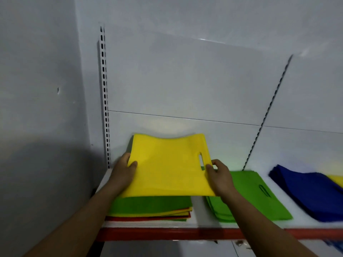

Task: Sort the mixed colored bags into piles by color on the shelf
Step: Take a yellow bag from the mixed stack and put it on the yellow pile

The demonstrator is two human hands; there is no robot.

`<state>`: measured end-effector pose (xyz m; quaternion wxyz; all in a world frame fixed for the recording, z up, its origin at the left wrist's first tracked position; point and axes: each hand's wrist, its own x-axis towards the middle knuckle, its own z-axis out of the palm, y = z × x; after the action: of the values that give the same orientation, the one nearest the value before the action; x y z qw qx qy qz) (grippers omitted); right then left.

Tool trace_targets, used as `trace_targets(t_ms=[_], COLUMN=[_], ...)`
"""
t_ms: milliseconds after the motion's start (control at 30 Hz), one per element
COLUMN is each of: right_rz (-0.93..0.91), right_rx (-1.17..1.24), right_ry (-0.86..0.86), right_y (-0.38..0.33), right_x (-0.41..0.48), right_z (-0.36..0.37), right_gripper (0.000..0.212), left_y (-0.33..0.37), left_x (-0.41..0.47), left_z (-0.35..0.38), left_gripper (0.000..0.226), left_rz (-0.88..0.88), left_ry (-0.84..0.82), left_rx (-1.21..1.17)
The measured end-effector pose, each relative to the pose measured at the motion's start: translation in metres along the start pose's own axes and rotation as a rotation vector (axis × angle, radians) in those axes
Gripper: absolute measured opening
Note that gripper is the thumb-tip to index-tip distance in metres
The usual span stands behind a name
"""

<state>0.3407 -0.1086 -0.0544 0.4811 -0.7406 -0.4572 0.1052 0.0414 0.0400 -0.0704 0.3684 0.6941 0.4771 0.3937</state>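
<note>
While both hands are holding it, the yellow bag is hovering flat in the lower centre of the frame, just above the mixed pile, where green, yellow and red layers are showing. The left hand is pinching the bag's left edge, with the thumb lying on top and the fingers tucked beneath. The right hand is gripping the right edge with curled fingers, just beside the handle slot. The bag's far edge is sagging a little in the middle, so it is probably a soft, limp sheet that needs support at both ends.

The coming move is turning on direction. The green pile is lying just right of the right hand, and the blue pile is sitting further right. A yellow sliver is peeking in at the right edge of the frame; it is cut off there, so it may be the yellow pile, though that cannot be confirmed. If so, the bag is needing to travel rightward along the shelf, past green and blue. Its long axis is running left to right between the hands, slot end leading, and the right hand is the nearer one to that spot.
</note>
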Motion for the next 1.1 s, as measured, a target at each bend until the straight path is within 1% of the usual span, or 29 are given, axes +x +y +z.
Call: trace_targets(t_ms=[67,167,300,433,567,700,800,900,1100], right_rz=[0.031,0.112,0.187,0.275,0.355,0.422,0.459,0.492,0.578], right_rx=[0.017,0.021,-0.028,-0.092,-0.148,-0.184,-0.221,-0.265,-0.301], right_ry=[0.046,0.129,0.276,0.490,0.660,0.801,0.883,0.965,1.070], right_y=[0.006,0.028,0.071,0.110,0.150,0.191,0.214,0.236,0.285], right_x=[-0.001,-0.008,-0.034,-0.071,-0.122,-0.183,-0.228,-0.269,-0.322], right_z=[-0.027,-0.082,-0.179,-0.288,-0.392,-0.488,-0.553,-0.609,-0.690], right_gripper=[0.014,0.017,0.018,0.018,0.018,0.018,0.017,0.020,0.016], left_y=[0.015,0.040,0.092,0.167,0.248,0.330,0.381,0.420,0.468], left_x=[0.000,-0.002,-0.008,-0.038,-0.085,-0.145,-0.194,-0.242,-0.317], left_z=[0.021,0.074,0.176,0.284,0.385,0.481,0.548,0.609,0.708], left_gripper=[0.029,0.029,0.035,0.035,0.031,0.029,0.029,0.038,0.036], left_rz=[0.063,0.085,0.164,0.276,0.419,0.571,0.629,0.663,0.685], left_ry=[-0.027,-0.126,-0.279,-0.444,-0.575,-0.637,-0.736,-0.810,-0.943], left_rx=[-0.044,-0.107,-0.111,-0.141,-0.123,-0.123,-0.149,-0.165,-0.175])
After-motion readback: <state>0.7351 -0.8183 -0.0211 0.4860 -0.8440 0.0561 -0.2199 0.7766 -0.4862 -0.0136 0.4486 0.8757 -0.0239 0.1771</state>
